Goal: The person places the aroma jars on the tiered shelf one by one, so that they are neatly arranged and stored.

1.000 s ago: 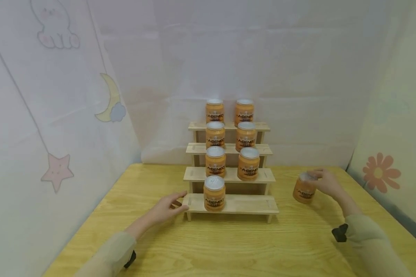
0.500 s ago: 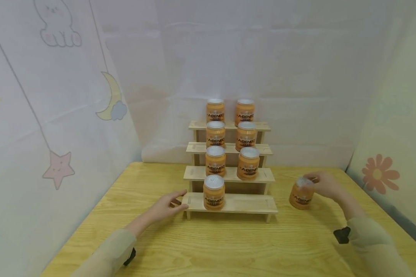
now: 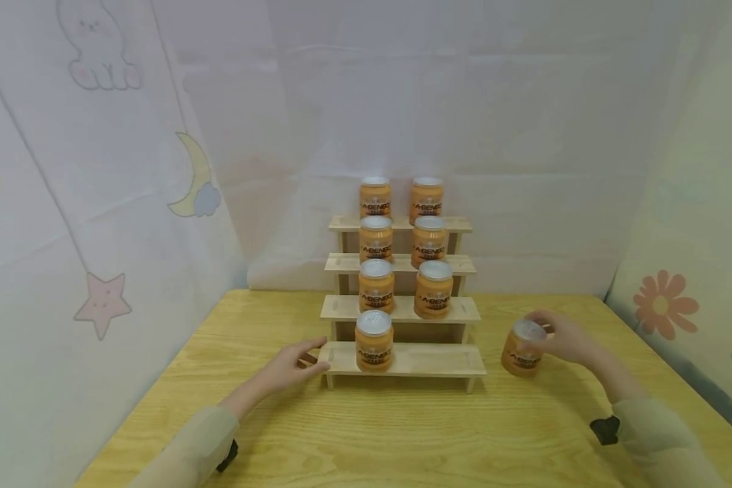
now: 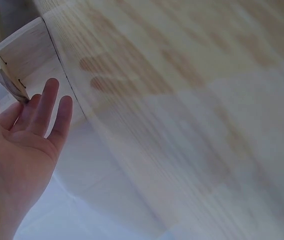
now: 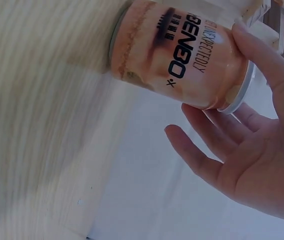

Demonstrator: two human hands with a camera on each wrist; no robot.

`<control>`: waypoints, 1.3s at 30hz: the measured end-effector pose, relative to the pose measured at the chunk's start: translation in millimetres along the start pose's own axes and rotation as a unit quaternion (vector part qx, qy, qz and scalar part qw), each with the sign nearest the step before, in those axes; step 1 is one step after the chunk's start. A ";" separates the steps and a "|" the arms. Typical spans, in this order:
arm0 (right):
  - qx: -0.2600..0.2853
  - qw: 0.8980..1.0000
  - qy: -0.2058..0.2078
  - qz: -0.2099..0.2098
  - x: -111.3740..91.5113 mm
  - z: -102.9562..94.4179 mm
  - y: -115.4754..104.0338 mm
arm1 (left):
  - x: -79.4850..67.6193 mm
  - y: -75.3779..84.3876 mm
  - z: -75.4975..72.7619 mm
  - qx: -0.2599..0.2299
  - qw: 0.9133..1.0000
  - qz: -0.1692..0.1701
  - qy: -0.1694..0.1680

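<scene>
A four-step wooden stand (image 3: 439,359) holds orange jars with silver lids. On its lowest step, one jar (image 3: 375,342) stands toward the left. My left hand (image 3: 289,366) grips the left end of that step, thumb in front and fingers behind; the left wrist view shows two fingers extended free of the board. To the right of the stand, my right hand (image 3: 564,339) holds another orange jar (image 3: 518,356) near its lid, between thumb and fingers. In the right wrist view this jar (image 5: 177,55) is close over the table, its printed label showing.
Pairs of jars stand on the upper three steps, among them a jar (image 3: 433,291) on the second step. All rests on a wood-grain table (image 3: 366,434). White cloth walls (image 3: 524,135) with printed drawings enclose the back and sides.
My right hand has brought the jar a little leftward and nearer to me, toward the lowest step's right end. The left hand keeps its place at the stand.
</scene>
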State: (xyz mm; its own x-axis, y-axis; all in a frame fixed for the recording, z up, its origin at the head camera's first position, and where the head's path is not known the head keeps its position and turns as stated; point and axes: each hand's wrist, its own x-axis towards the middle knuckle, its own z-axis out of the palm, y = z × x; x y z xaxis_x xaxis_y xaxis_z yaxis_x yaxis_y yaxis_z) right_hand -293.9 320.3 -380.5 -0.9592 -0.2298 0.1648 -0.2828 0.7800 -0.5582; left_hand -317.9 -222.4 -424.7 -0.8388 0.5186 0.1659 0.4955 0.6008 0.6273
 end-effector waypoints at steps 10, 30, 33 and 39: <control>0.005 1.000 0.006 -0.009 -8.8 12.5 -3.1 | 0.6 -0.1 0.3 -0.005 1.000 -0.003 0.004; -0.007 0.997 -0.024 -0.067 -17.1 -9.1 -76.6 | 1.5 0.5 0.8 -0.002 1.000 0.000 -0.004; -0.016 0.997 -0.022 -0.069 -13.1 -12.4 -89.3 | 1.8 0.4 0.9 -0.001 1.000 0.003 -0.005; -0.006 0.999 -0.020 -0.043 -1.3 -3.3 -105.2 | 1.9 -0.8 1.3 0.001 1.000 0.005 -0.001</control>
State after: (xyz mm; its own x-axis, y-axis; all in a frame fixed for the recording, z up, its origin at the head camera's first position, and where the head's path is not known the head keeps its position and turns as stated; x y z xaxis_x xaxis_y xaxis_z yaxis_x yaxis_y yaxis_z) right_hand -262.9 240.5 -319.4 -0.9309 -0.3185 0.1787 -0.3637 0.7640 -0.5329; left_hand -319.6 -221.1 -425.8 -0.8333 0.5261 0.1697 0.5041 0.5971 0.6240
